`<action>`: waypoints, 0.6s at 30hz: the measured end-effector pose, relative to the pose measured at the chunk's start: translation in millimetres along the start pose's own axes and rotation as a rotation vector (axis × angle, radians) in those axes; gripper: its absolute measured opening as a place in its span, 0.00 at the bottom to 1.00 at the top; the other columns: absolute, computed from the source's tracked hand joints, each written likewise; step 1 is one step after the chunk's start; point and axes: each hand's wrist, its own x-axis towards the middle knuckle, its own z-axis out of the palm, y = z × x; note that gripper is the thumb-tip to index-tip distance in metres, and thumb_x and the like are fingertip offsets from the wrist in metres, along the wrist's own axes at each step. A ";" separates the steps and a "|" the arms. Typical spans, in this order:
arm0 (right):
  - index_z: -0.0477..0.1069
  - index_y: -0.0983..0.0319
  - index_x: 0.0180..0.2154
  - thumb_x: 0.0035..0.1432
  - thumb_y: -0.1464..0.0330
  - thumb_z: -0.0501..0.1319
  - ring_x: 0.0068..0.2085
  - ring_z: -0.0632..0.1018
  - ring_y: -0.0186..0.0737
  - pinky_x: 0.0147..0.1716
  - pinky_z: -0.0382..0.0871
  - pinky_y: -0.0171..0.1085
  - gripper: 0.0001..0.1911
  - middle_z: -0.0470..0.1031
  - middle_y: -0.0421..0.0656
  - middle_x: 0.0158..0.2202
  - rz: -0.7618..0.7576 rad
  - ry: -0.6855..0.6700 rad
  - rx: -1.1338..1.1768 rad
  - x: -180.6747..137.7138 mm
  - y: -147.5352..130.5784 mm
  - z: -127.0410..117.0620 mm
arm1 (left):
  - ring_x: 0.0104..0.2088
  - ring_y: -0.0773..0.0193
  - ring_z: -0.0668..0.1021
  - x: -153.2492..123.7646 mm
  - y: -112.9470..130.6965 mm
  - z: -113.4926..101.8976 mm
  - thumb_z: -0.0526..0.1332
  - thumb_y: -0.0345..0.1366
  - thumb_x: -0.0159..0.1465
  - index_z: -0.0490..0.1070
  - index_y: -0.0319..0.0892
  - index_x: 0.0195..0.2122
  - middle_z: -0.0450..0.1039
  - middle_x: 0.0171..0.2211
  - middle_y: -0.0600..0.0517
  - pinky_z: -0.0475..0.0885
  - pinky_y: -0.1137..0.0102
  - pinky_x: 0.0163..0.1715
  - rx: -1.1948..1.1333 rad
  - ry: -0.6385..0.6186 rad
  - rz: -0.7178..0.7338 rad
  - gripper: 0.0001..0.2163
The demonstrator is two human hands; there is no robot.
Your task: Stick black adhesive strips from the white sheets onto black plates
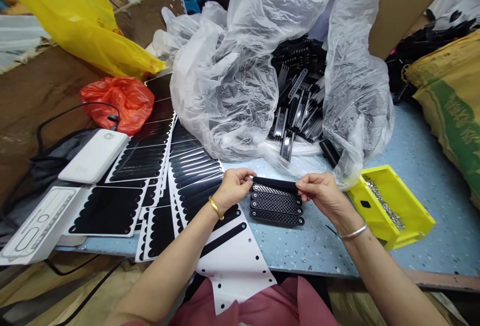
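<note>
My left hand [233, 186] and my right hand [318, 191] each pinch one end of a thin black strip [275, 182], holding it flat just above the blue table. Directly below it lie three black perforated oblong parts [276, 205] in a row, touching one another. A white backing sheet [234, 261] with one black strip left on it hangs over the table's front edge under my left forearm. Both hands have their fingers closed on the strip's ends.
Sheets of black adhesive strips [195, 173] lie stacked to the left. A large clear plastic bag [243, 76] of black parts sits behind. A yellow bin [390, 206] stands at right, a white power bank [93, 156] and red bag [120, 101] at left.
</note>
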 end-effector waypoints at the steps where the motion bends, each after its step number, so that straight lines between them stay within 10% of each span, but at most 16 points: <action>1: 0.74 0.64 0.18 0.35 0.63 0.77 0.16 0.69 0.30 0.14 0.60 0.31 0.15 0.72 0.40 0.16 0.001 0.003 0.004 0.0 0.0 0.0 | 0.17 0.72 0.68 0.0 0.3 0.3 0.61 0.26 0.49 0.78 0.36 0.32 0.67 0.17 0.57 0.59 0.75 0.18 0.001 0.003 -0.003 0.10; 18: 0.74 0.64 0.18 0.35 0.64 0.76 0.16 0.69 0.30 0.14 0.60 0.31 0.15 0.71 0.40 0.16 0.000 0.011 0.006 0.8 0.5 0.1 | 0.13 0.73 0.67 0.3 9.8 7.8 0.62 0.34 0.56 0.75 0.38 0.26 0.66 0.15 0.57 0.58 0.77 0.14 0.015 0.098 -0.076 0.06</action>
